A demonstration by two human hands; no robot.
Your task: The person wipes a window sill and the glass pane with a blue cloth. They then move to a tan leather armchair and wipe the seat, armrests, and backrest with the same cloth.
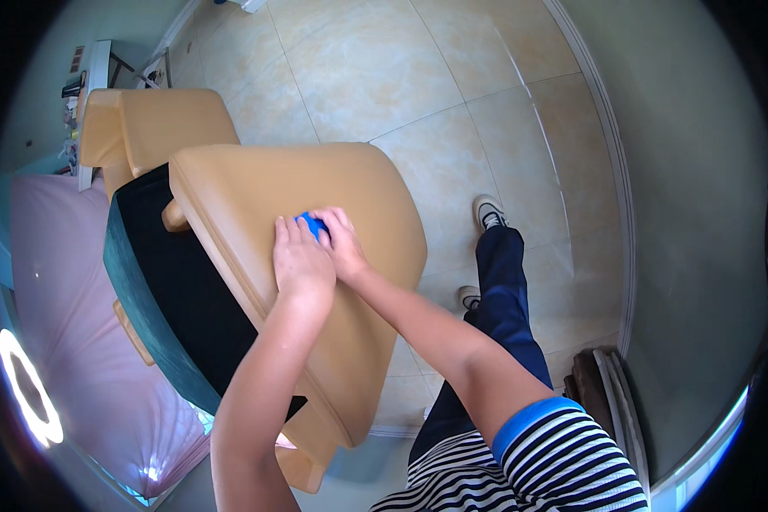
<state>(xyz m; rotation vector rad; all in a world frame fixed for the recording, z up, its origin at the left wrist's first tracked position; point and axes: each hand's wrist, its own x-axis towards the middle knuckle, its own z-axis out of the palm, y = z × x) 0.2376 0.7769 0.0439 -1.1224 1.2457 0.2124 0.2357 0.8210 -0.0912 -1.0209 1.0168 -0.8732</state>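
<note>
Both my hands rest on a broad padded panel (358,185) of a tan, leather-like chair. Between them a small piece of blue material (312,225), perhaps a cloth or sponge, shows only in part. My right hand (344,242) is curled round its right side, fingers bent. My left hand (302,256) lies flatter, fingers close together, with the fingertips over its left side. The two hands touch near the wrists. Most of the blue piece is hidden under the fingers.
Left of the panel are a black surface (173,281) with a teal edge (134,275) and another tan padded part (173,125). A pink-draped surface (70,256) and glowing ring light (31,387) lie farther left. Tiled floor (384,64) meets a wall (691,192); folded items (605,390) lean there.
</note>
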